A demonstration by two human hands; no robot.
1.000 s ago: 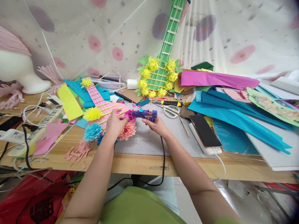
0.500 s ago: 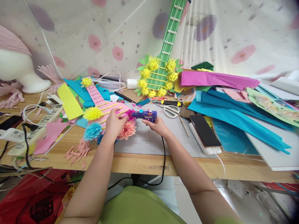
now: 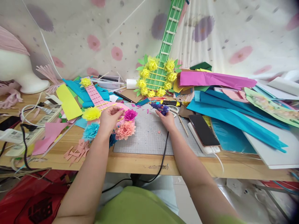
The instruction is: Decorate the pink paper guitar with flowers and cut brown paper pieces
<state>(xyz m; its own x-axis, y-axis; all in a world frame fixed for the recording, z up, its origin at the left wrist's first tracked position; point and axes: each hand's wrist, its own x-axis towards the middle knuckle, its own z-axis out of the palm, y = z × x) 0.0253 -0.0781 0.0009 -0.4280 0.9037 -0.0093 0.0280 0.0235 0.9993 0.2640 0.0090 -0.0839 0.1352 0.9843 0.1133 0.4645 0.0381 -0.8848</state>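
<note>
"Where the worktop (image 3: pixel 133 163) faces the seated person, with 12 o'clock straight ahead, which object governs the layout?"

"The pink paper guitar (image 3: pixel 124 106), lying at about 11 o'clock. Its long axis runs from the head, between 10 and 11, to the flower-trimmed body, between 4 and 5, where the edge overlaps the cutting mat (image 3: pixel 144 140)."

"Which of the hands is nearer?"

"The left hand (image 3: pixel 110 117): it hovers over the guitar's body, thumb and fingers drawn toward a pinch. From where I stand, I cannot tell whether the tips meet or hold something small. The magenta flower (image 3: pixel 130 115) sits just beside them, between 3 and 4 o'clock, at the body's right edge."

"And the other?"

"The right hand (image 3: pixel 167 120) grips a glue gun (image 3: pixel 161 108), well apart from the guitar, nozzle pointing between 9 and 10 o'clock. Note the key relation: from this hand the magenta flower lies at about 9, with a stretch of cutting mat between. A black cord (image 3: pixel 164 149) trails from the gun toward 6."

"What else borders the left hand?"

"A yellow flower (image 3: pixel 92 114) between 9 and 10 o'clock, a light blue flower (image 3: pixel 91 131) at 8, and a coral flower (image 3: pixel 125 130) between 4 and 5. Beyond, the green paper guitar (image 3: pixel 163 57) stands near 12."
</note>
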